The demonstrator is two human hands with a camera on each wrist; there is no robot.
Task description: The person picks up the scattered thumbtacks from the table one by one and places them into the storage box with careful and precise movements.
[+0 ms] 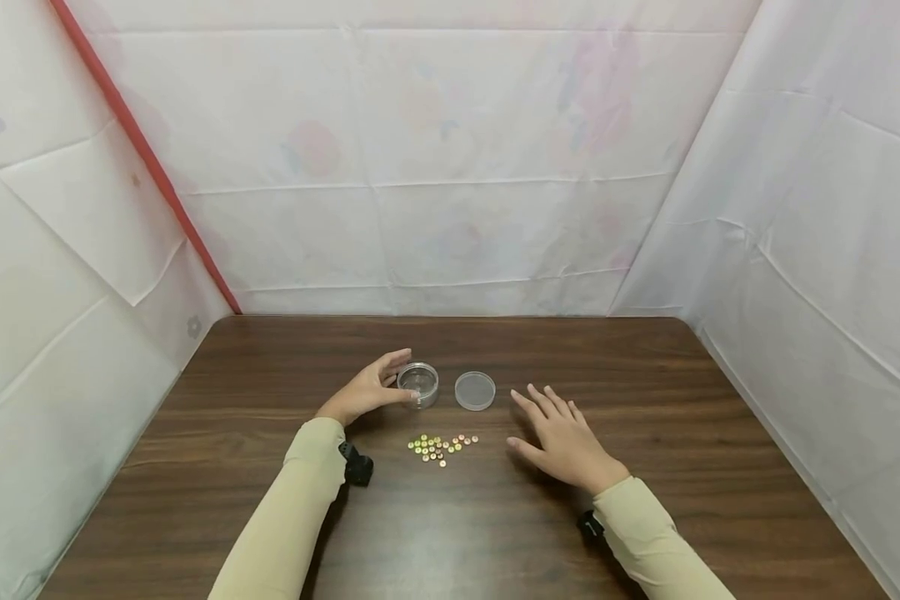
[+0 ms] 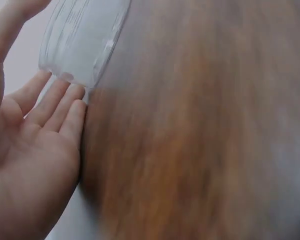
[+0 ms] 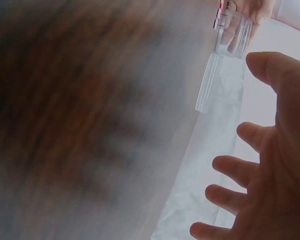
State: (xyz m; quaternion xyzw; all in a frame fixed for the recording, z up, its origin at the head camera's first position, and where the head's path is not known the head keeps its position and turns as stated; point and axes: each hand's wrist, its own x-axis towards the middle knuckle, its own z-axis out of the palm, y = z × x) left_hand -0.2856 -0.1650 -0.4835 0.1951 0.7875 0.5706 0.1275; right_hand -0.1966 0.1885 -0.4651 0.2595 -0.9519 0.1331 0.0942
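Observation:
A clear round jar (image 1: 418, 386) stands uncovered on the brown table, and no contents show in it. My left hand (image 1: 371, 390) holds it from the left, thumb along its near side and fingers at its far left. In the left wrist view the fingertips (image 2: 76, 91) meet the jar's wall (image 2: 85, 40). Just right of the jar lies its clear round lid (image 1: 475, 391). To the right of the lid, my right hand (image 1: 562, 437) is spread palm down, holding nothing. Several small round yellow-green and pinkish beads (image 1: 437, 447) lie loose in front of the jar.
The wood-grain table (image 1: 450, 542) reaches back to a pale patterned cloth (image 1: 450, 167). White cloth (image 1: 832, 250) also hangs along both sides, and a red strip (image 1: 142, 150) runs down the left corner. Black wrist cameras (image 1: 357, 467) sit on both wrists.

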